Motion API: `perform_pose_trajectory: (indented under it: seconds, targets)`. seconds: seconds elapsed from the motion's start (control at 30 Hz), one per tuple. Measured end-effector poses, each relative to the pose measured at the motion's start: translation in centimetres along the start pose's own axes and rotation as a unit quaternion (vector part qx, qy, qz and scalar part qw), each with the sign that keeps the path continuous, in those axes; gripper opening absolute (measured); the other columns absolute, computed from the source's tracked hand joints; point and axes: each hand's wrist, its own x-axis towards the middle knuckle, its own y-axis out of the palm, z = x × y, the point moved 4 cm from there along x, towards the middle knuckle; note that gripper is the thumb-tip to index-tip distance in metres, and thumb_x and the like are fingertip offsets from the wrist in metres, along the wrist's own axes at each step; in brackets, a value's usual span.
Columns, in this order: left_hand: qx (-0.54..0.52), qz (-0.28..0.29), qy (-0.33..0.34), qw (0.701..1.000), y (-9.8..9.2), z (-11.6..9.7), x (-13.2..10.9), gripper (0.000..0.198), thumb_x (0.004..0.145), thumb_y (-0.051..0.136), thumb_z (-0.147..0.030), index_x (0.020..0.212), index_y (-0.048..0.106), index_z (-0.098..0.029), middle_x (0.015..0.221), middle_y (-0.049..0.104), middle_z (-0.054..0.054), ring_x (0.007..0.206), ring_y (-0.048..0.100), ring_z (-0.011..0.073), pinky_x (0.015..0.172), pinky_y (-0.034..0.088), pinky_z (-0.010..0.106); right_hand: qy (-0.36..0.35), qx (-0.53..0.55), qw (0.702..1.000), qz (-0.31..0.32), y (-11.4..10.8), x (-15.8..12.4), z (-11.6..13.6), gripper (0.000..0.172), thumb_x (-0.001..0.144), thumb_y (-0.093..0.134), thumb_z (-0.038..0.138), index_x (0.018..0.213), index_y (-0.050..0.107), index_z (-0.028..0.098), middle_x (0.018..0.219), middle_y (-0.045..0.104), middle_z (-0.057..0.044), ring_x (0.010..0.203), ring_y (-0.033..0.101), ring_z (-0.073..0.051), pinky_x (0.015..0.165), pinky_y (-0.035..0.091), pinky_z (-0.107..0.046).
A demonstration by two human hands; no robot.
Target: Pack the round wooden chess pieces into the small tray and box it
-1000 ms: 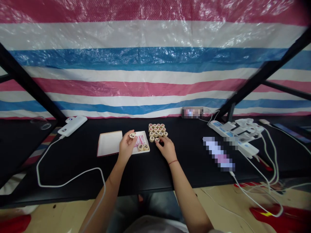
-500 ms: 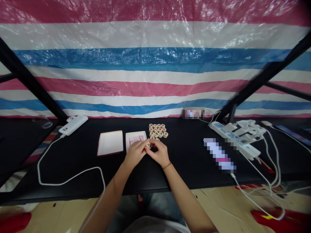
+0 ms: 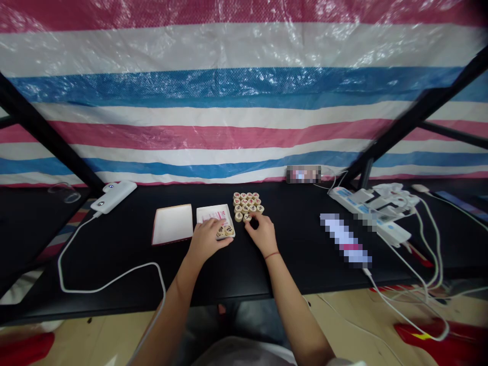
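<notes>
My left hand (image 3: 206,239) lies over the near left side of a small white box (image 3: 232,218), fingers spread and reaching inside, thumb along the box's front edge. Two round Chinese chess pieces (image 3: 229,230) with black characters show beside those fingers; a red-printed sheet is on the box floor. To the right, my right hand (image 3: 263,231) has its thumb and fingertips closed at the near row of set-out pieces. A black-marked piece (image 3: 247,217) touches its fingertips; the gripped piece is largely hidden. Behind stand rows of pieces (image 3: 244,202), the farther ones red-marked, the nearer black-marked.
Left of the box lies an open white-lined lid (image 3: 173,223). A white device (image 3: 114,197) with a cable stands at the back left. On the right are a blurred phone (image 3: 345,240) and a power strip (image 3: 366,213) with plugs. Striped sheeting (image 3: 229,127) hangs behind.
My hands have parted. The right hand, which held a piece together with the left, has moved right to the near row. The left has moved back over the box, uncovering pieces inside.
</notes>
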Motion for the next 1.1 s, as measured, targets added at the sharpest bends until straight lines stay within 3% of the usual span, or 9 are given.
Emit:
perform_pose_trajectory:
  seconds: [0.33, 0.53, 0.7, 0.8, 0.97, 1.1]
  targets:
    - [0.001, 0.057, -0.017, 0.998, 0.2, 0.3, 0.2, 0.036, 0.080, 0.069, -0.038, 0.112, 0.063, -0.023, 0.103, 0.069, 0.004, 0.098, 0.063, 0.0225, 0.083, 0.043, 0.033, -0.001, -0.032, 0.999, 0.019, 0.3, 0.1, 0.0, 0.014, 0.082, 0.056, 0.027, 0.094, 0.061, 0.021, 0.090, 0.068, -0.006, 0.086, 0.059, -0.022, 0.079, 0.044, -0.034]
    - [-0.009, 0.063, -0.019, 0.998, 0.3, 0.3, 0.2, 0.033, 0.080, 0.070, -0.037, 0.110, 0.063, -0.024, 0.102, 0.069, 0.003, 0.096, 0.064, 0.0220, 0.081, 0.043, 0.033, -0.048, 0.015, 0.998, -0.034, -0.8, -0.1, 2.1, 0.015, 0.086, 0.053, 0.030, 0.090, 0.063, 0.019, 0.085, 0.064, -0.006, 0.082, 0.057, -0.021, 0.078, 0.044, -0.034]
    - [-0.020, 0.069, -0.010, 0.997, -0.1, 0.1, 0.3, 0.023, 0.081, 0.068, -0.035, 0.100, 0.065, -0.022, 0.095, 0.069, 0.003, 0.092, 0.065, 0.0214, 0.077, 0.043, 0.031, -0.115, 0.132, 0.975, 0.137, 0.3, -0.9, 4.6, 0.025, 0.088, 0.054, 0.033, 0.107, 0.062, 0.020, 0.070, 0.056, 0.001, 0.060, 0.051, -0.013, 0.063, 0.044, -0.025]
    - [-0.058, 0.067, 0.003, 0.996, -0.7, 0.0, 0.4, 0.018, 0.082, 0.065, -0.030, 0.099, 0.065, -0.022, 0.093, 0.069, 0.002, 0.090, 0.065, 0.0199, 0.077, 0.043, 0.030, -0.136, 0.129, 0.965, 0.184, 0.9, -1.2, 5.1, 0.023, 0.088, 0.054, 0.032, 0.106, 0.064, 0.021, 0.071, 0.058, 0.000, 0.063, 0.053, -0.013, 0.063, 0.044, -0.024]
    - [-0.125, 0.058, 0.033, 0.990, -1.5, 0.0, 0.3, 0.016, 0.084, 0.059, -0.022, 0.098, 0.065, -0.023, 0.093, 0.070, 0.001, 0.086, 0.065, 0.0169, 0.078, 0.045, 0.028, -0.139, 0.123, 0.967, 0.174, 0.9, -1.2, 5.3, 0.018, 0.087, 0.054, 0.029, 0.098, 0.066, 0.020, 0.070, 0.058, 0.000, 0.062, 0.054, -0.014, 0.064, 0.047, -0.026]
    - [-0.155, 0.023, 0.035, 0.987, -1.4, 0.4, 0.4, 0.015, 0.087, 0.058, -0.024, 0.100, 0.063, -0.022, 0.097, 0.069, 0.003, 0.093, 0.065, 0.0187, 0.084, 0.047, 0.031, -0.167, 0.139, 0.972, 0.089, -0.1, -1.2, 5.9, 0.024, 0.081, 0.059, 0.026, 0.104, 0.064, 0.021, 0.089, 0.061, -0.005, 0.081, 0.060, -0.018, 0.077, 0.051, -0.031]
